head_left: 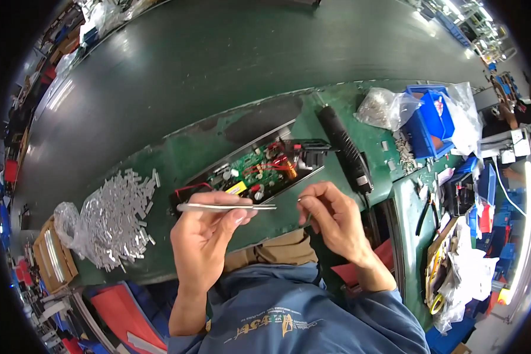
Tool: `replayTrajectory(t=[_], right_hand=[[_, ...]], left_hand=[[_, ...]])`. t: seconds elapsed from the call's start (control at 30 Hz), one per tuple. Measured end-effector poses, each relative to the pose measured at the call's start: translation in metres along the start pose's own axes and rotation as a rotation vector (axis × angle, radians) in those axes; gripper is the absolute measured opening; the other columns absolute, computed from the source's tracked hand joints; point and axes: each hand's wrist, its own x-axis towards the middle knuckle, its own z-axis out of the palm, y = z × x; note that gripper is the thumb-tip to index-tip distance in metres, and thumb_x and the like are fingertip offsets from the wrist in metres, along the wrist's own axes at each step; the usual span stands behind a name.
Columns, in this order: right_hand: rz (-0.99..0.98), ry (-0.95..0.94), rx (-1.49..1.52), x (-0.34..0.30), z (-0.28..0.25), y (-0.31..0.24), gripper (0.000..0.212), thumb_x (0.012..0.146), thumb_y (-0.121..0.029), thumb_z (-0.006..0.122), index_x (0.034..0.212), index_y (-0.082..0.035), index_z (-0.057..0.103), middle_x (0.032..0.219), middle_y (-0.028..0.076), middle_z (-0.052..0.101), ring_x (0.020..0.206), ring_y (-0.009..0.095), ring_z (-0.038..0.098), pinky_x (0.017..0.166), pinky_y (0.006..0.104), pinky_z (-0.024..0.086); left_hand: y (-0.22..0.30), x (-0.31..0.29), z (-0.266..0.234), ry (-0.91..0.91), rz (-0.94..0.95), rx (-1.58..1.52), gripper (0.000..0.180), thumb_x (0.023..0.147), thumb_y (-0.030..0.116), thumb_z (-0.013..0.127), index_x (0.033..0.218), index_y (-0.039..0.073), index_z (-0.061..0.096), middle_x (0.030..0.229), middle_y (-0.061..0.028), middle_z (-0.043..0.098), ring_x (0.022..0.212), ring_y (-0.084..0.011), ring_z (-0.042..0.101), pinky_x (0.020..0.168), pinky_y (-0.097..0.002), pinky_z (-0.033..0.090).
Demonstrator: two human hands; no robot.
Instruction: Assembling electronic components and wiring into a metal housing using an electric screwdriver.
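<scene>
My left hand (203, 236) is closed around a pair of metal tweezers (227, 207), whose two tips point right and stand slightly apart. Facing those tips, my right hand (335, 221) pinches a tiny object between thumb and forefinger, too small to make out. Just beyond both hands lies an open black metal housing (286, 197). Inside it sits a green circuit board (251, 168) with red wires, a copper-coloured coil and a yellow block. A black electric screwdriver (343, 144) rests on the green bench to the right of the housing.
Many small silvery metal pieces (118, 215) lie heaped at left beside a cardboard box (54, 259). At right are a blue bin (422, 133), a clear bag of small parts (386, 108), scattered screws (405, 150) and black-handled pliers (425, 213). A dark belt-like surface (218, 53) runs behind the bench.
</scene>
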Motion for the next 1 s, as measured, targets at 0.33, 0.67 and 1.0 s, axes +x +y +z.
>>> replayTrajectory(t=[0.33, 0.67, 1.0], right_hand=[[0.035, -0.086, 0.094, 0.000, 0.024, 0.011, 0.013, 0.107, -0.011, 0.055, 0.110, 0.001, 0.059, 0.092, 0.005, 0.066, 0.074, 0.005, 0.060, 0.057, 0.0194, 0.044], [0.020, -0.099, 0.060, 0.002, 0.026, 0.007, 0.013, 0.106, -0.010, 0.056, 0.110, 0.001, 0.060, 0.092, 0.004, 0.066, 0.076, 0.006, 0.062, 0.059, 0.0197, 0.046], [-0.078, -0.061, -0.039, 0.005, 0.023, 0.006, 0.016, 0.107, -0.009, 0.052, 0.115, 0.002, 0.061, 0.097, 0.007, 0.066, 0.077, 0.009, 0.063, 0.060, 0.0207, 0.047]], left_hand=[[-0.007, -0.003, 0.000, 0.016, -0.061, -0.030, 0.023, 0.098, 0.005, 0.068, 0.114, -0.008, 0.057, 0.105, -0.0209, 0.071, 0.092, -0.0243, 0.074, 0.084, -0.0331, 0.062], [-0.009, -0.002, 0.000, 0.020, -0.064, -0.025, 0.021, 0.097, 0.004, 0.068, 0.112, -0.008, 0.058, 0.102, -0.0202, 0.072, 0.089, -0.0236, 0.074, 0.084, -0.0331, 0.062], [-0.007, -0.002, -0.003, 0.052, -0.056, -0.026, 0.019, 0.098, 0.002, 0.067, 0.111, -0.007, 0.057, 0.099, -0.0189, 0.072, 0.088, -0.0220, 0.073, 0.082, -0.0322, 0.062]])
